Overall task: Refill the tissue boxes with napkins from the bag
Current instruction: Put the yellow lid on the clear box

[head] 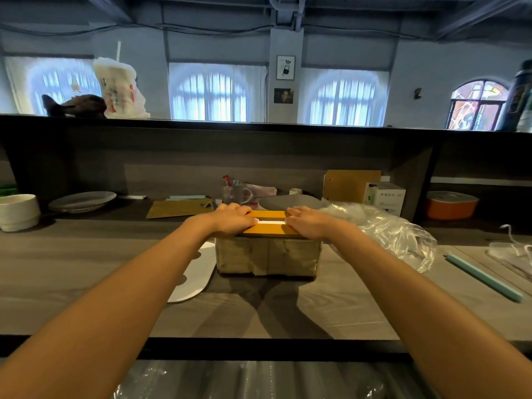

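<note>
A clear-walled tissue box [267, 259] full of brownish napkins stands mid-counter. Its wooden lid [269, 230] lies on top, with white napkin [270, 222] showing in the slot. My left hand [231, 220] lies flat on the lid's left end, fingers reaching to the slot. My right hand [309, 221] lies flat on the right end in the same way. Both press down on the lid. A crumpled clear plastic bag [385, 231] lies just right of the box.
A white flat piece [195, 277] lies left of the box. A bowl [18, 211] and plates [82, 200] stand far left, and a blue pen [483, 276] lies at right. An orange pot [450, 208], a carton [384, 197] and a glass [234, 192] sit behind. A raised ledge [259, 125] holds a bagged cup [119, 87].
</note>
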A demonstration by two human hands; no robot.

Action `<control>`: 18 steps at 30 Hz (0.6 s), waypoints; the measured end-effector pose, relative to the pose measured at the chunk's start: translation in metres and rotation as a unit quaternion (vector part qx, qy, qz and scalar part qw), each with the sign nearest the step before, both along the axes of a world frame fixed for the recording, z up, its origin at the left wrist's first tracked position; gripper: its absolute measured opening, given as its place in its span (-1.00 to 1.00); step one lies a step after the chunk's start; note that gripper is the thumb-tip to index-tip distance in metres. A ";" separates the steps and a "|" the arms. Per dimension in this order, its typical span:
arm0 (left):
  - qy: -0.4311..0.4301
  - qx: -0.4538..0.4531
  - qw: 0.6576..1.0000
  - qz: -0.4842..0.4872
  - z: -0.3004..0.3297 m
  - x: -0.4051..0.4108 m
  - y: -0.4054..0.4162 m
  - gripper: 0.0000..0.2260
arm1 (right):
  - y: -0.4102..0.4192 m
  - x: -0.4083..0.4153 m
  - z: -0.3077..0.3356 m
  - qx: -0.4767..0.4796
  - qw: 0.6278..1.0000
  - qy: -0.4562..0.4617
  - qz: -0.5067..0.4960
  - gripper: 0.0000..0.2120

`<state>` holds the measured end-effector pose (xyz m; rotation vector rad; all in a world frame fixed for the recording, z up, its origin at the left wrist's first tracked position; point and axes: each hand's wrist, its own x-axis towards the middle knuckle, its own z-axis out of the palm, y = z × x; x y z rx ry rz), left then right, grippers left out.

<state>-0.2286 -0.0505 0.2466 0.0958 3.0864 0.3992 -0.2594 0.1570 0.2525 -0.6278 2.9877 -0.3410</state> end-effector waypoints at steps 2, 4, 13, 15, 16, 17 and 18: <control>0.009 0.000 1.000 0.002 -0.002 -0.001 0.002 -0.50 | 0.001 -0.001 -0.002 0.018 1.000 0.012 0.005 -0.50; 0.015 -0.001 1.000 0.001 -0.006 -0.002 0.001 -0.48 | 0.002 -0.002 -0.005 0.035 0.999 0.038 0.009 -0.49; 0.005 -0.019 1.000 -0.021 -0.010 -0.004 0.000 -0.41 | 0.002 -0.010 -0.016 0.022 0.998 0.051 0.011 -0.47; 0.018 0.012 1.000 -0.009 -0.011 -0.002 0.001 -0.41 | 0.003 -0.012 -0.020 -0.070 0.996 0.043 -0.032 -0.48; 0.034 0.052 0.998 0.004 -0.011 0.000 0.001 -0.42 | 0.004 -0.012 -0.022 -0.148 0.986 0.035 -0.069 -0.49; 0.058 0.112 0.992 0.024 -0.012 0.002 0.002 -0.44 | 0.007 -0.013 -0.026 -0.226 0.968 0.028 -0.105 -0.49; 0.090 0.190 0.976 0.055 -0.015 0.004 0.002 -0.47 | 0.008 -0.012 -0.028 -0.286 0.949 0.016 -0.130 -0.46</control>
